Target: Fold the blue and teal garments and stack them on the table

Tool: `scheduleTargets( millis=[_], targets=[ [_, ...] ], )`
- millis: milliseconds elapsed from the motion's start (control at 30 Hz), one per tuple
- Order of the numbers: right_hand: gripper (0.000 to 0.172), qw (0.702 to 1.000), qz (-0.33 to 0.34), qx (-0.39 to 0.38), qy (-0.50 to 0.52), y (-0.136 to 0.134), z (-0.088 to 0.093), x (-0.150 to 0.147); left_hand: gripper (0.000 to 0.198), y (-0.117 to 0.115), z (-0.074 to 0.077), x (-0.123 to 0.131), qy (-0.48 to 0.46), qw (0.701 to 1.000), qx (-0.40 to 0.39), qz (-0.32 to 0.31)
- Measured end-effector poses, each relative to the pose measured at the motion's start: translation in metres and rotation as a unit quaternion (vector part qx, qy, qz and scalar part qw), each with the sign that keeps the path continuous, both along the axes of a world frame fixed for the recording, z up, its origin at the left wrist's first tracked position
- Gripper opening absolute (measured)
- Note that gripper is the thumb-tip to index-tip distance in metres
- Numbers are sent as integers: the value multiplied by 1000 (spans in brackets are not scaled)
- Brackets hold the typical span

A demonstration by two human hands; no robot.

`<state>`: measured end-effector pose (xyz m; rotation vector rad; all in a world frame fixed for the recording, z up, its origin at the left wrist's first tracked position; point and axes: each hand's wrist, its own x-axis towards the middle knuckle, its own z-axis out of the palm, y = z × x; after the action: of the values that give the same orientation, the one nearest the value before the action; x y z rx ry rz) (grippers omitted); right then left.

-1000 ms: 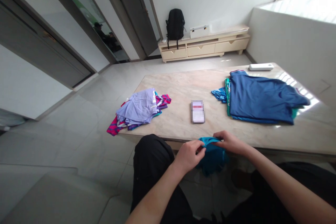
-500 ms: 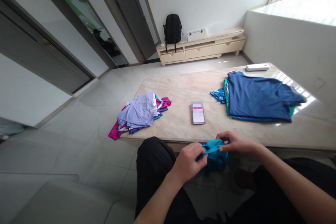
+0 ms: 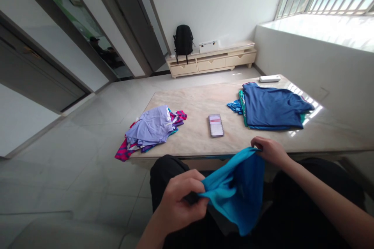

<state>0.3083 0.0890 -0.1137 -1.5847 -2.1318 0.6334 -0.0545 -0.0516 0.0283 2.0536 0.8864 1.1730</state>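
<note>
A bright blue piece of clothing hangs stretched between my hands, above my lap and in front of the table edge. My left hand pinches its left upper corner between thumb and fingers. Higher and farther right, my right hand is closed on the other upper corner. The cloth sags in folds below; its exact kind does not show. On the table left of it lies a pile of clothes topped by lavender shorts. To the right rests a stack with a dark blue garment on top.
The stone-topped table carries a phone in the middle and a white oblong device at the far right. Beyond stands a low cabinet with a black backpack. A person shows behind the glass at left.
My hands have moved apart, the left one down and to the left, the right one slightly up and right. The bunched blue cloth is now spread open. The view has shifted a little.
</note>
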Motion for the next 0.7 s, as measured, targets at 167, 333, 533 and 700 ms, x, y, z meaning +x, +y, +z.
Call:
scheduleTargets(
  millis=[167,333,533,700],
  targets=[
    [23,999,-40,-22,21,4,10,39,15,-12,11,-36,24,999,-4,26],
    [30,992,-113,-48,26,9,35,78,17,-9,8,-85,55,989,52,126],
    [28,978,-143,-110,107,6,63,97,6,12,-10,-123,89,961,68,254],
    [35,955,-125,-158,217,-9,104,115,11,18,-17,-133,89,958,29,270]
  ],
)
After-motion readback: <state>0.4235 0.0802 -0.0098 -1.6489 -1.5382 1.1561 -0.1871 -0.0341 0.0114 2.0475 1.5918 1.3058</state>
